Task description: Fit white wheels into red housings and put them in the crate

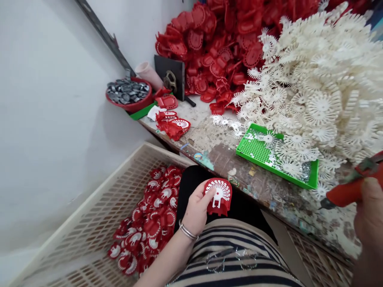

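Note:
Between the thumb and fingers of my left hand (199,207) is a red plastic part (226,199) with a white comb-like fan piece (220,192) set in it. It is held over my lap, just in front of the table edge. At the far right, my right hand (371,211) is wrapped round a red power screwdriver (347,193), whose dark tip points left above the table. A green tray (254,153) holding small shiny metal bits and several white fan pieces lies between the hands, farther back on the table.
A pale crate (98,195) of red-and-white parts stands at the lower left. Piles of red parts (215,59) and white fan pieces (323,103) cover the table's back. A red bowl (131,107) of metal pieces sits left, near a dark upright plate (176,75).

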Demonstrator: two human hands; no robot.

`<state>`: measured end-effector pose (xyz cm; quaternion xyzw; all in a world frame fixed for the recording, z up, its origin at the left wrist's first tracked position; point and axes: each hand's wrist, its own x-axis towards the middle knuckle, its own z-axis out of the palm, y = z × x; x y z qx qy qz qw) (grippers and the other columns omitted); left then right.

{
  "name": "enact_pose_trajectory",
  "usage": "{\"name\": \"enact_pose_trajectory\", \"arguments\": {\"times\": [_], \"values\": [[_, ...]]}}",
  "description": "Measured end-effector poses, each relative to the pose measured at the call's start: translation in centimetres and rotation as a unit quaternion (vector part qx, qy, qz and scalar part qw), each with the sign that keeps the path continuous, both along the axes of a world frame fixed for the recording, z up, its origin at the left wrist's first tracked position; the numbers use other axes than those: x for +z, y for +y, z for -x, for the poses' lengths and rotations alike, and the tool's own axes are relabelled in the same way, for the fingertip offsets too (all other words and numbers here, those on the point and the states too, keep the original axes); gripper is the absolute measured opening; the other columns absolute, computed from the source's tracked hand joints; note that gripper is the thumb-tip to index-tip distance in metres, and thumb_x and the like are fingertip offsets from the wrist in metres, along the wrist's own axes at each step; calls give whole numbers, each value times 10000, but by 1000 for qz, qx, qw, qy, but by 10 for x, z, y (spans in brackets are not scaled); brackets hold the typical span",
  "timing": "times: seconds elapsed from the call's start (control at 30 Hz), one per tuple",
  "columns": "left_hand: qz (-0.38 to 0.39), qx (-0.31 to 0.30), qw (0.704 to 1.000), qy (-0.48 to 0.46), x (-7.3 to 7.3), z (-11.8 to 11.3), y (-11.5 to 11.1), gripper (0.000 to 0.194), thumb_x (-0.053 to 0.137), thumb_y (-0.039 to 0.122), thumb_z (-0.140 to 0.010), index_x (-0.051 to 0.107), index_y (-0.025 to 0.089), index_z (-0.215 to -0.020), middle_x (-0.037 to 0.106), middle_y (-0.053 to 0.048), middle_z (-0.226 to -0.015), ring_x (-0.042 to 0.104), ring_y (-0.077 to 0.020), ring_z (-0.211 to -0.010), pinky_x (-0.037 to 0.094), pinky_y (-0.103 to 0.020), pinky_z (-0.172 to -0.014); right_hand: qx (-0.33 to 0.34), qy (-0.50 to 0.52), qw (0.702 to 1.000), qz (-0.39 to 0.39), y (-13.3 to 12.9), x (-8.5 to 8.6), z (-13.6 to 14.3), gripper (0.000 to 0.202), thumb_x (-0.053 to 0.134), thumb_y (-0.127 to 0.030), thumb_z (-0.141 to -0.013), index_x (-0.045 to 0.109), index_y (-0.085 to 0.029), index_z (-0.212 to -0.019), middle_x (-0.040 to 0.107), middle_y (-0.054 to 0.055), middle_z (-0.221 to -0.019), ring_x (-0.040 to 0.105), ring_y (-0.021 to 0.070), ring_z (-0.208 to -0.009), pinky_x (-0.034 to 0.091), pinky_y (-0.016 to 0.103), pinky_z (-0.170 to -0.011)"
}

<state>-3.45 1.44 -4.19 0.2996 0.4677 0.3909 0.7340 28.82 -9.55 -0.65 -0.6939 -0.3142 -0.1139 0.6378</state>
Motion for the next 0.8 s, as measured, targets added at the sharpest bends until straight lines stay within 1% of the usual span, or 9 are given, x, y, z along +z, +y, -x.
{"name": "enact_pose_trajectory", "arguments": {"times": [0.1, 0.17, 0.27, 0.37, 0.43, 0.53, 0.6, 0.67, 0.8], "values": [[8, -10, 1000, 1, -1, -4, -1, 384, 797, 328, -677, 682, 142, -992, 757, -53, -845, 673, -138, -671, 547, -250, -661, 21, 93, 995, 34, 11, -3, 7, 371, 842, -442, -586, 712, -268, -886, 670, 100, -710, 622, 226, -512, 463, 369, -432], [14, -16, 1000, 4, 0, -8, 0, 394, 806, 333, -664, 688, 138, -985, 757, -55, -826, 667, -136, -650, 544, -243, -634, 1, 78, 995, 66, 17, -3, 14, 423, 893, -365, -501, 688, -250, -852, 620, 59, -605, 550, 179, -417, 418, 329, -381], [24, -24, 999, 8, 1, -12, 2, 414, 823, 338, -634, 695, 135, -971, 756, -56, -813, 664, -138, -636, 543, -243, -616, -24, 52, 994, 89, 21, 0, 24, 517, 910, -309, -444, 679, -220, -898, 616, 48, -598, 551, 181, -427, 430, 329, -401], [30, -28, 999, 16, 0, -12, 4, 436, 835, 344, -611, 698, 130, -966, 754, -58, -805, 662, -139, -629, 542, -241, -605, -36, 87, 986, 138, 17, 6, 31, 465, 877, -398, -474, 663, -204, -838, 631, 49, -621, 572, 195, -465, 459, 340, -445], [32, -28, 999, 20, -2, -12, 4, 442, 838, 344, -607, 698, 131, -968, 754, -57, -817, 663, -138, -640, 542, -235, -609, -21, 110, 977, 182, 12, 12, 34, 391, 819, -457, -531, 645, -199, -767, 633, 44, -637, 571, 189, -505, 468, 331, -482], [34, -37, 999, 18, -6, -10, 4, 430, 833, 343, -620, 697, 131, -968, 753, -58, -836, 663, -135, -659, 544, -233, -632, 20, 123, 967, 223, 8, 20, 37, 309, 785, -438, -568, 616, -193, -653, 603, 27, -590, 526, 159, -497, 441, 295, -478], [35, -47, 998, 19, -9, -9, 4, 419, 823, 338, -640, 692, 131, -980, 753, -58, -844, 661, -132, -662, 543, -232, -637, 52, 152, 968, 193, 9, 22, 39, 300, 811, -396, -566, 598, -197, -634, 576, 12, -544, 501, 150, -463, 417, 283, -449], [34, -62, 997, 21, -10, -8, 4, 411, 810, 332, -663, 686, 135, -1002, 753, -59, -854, 658, -129, -663, 538, -227, -636, 126, 205, 963, 125, 14, 24, 43, 277, 816, -354, -608, 589, -207, -664, 551, -6, -518, 490, 149, -439, 407, 286, -434], [25, -96, 995, 29, -10, -5, 6, 404, 780, 337, -708, 674, 144, -1046, 754, -65, -890, 660, -135, -696, 538, -232, -662, 303, 272, 913, -10, 43, 40, 55, 173, 766, -265, -714, 601, -222, -742, 522, -30, -514, 480, 132, -430, 408, 283, -440]]}}
